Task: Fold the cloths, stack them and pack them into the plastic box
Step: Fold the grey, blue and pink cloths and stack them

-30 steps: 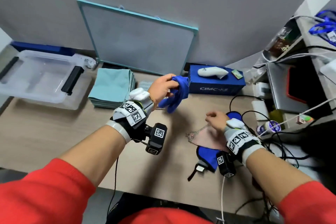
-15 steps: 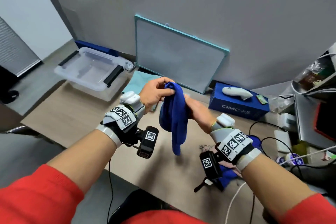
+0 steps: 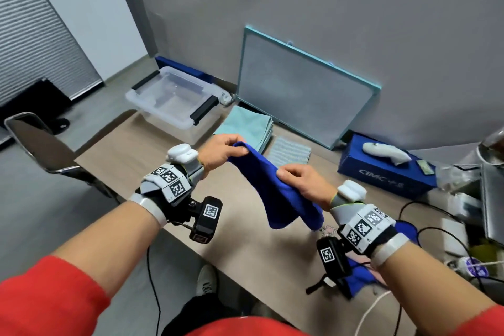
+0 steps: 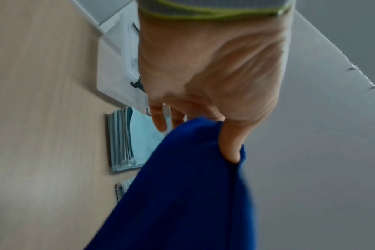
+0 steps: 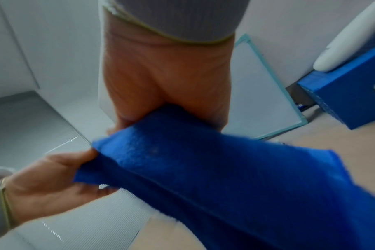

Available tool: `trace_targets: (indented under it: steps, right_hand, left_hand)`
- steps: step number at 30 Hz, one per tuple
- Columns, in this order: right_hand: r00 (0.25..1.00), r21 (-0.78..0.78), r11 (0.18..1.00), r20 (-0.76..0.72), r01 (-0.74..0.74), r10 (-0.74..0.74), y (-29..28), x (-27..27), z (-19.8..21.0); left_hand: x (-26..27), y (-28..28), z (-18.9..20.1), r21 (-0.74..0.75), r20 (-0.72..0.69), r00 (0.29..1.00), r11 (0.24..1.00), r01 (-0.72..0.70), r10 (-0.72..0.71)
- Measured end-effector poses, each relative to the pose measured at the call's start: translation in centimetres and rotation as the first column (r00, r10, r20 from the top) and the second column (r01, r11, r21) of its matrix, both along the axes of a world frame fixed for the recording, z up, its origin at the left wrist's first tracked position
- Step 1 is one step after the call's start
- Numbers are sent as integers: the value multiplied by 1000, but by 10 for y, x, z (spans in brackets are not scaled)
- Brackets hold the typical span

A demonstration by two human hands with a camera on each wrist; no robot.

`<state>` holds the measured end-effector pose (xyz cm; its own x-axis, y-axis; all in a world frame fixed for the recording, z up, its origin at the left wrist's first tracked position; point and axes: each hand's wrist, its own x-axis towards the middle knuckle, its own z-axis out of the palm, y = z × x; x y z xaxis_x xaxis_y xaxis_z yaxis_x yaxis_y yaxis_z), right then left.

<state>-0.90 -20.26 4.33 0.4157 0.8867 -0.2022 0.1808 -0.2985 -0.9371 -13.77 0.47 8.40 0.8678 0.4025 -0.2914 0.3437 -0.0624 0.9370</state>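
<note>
Head view: I have the blue cloth (image 3: 275, 194) in the air above the desk (image 3: 131, 150), left hand (image 3: 221, 154) and right hand (image 3: 302, 185) each pinching its top edge. It looks soft and limp; corners seem the best hold.

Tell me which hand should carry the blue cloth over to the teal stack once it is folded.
Left, most likely. The left hand already pinches the blue cloth at the end nearest the teal stack, and the plastic box lies on that same side. The right hand grips farther away.
</note>
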Motion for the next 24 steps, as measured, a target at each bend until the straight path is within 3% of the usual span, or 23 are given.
trace_targets:
  steps: [3, 7, 13, 19, 22, 24]
  right_hand:
    - [990, -57, 993, -105, -99, 92, 2, -11, 3]
    - [977, -266, 958, 149, -109, 152, 9, -17, -21]
    - [972, -214, 958, 174, 193, -157, 19, -9, -30]
    - [971, -168, 963, 151, 210, -186, 39, -8, -24]
    - [958, -150, 969, 241, 197, -157, 37, -4, -20]
    - [938, -130, 966, 298, 222, -175, 32, 3, -22]
  left_hand:
    - [2, 0, 4, 17, 60, 998, 1000, -25, 24]
    - [3, 6, 5, 95, 132, 988, 991, -94, 81]
    - [-9, 23, 10, 57, 115, 978, 982, -181, 174]
    - [-13, 25, 20, -21, 109, 981, 987, -161, 163]
    - [-16, 34, 22, 51, 111, 979, 983, -179, 172]
    - [-21, 46, 16, 184, 72, 983, 966, -179, 169]
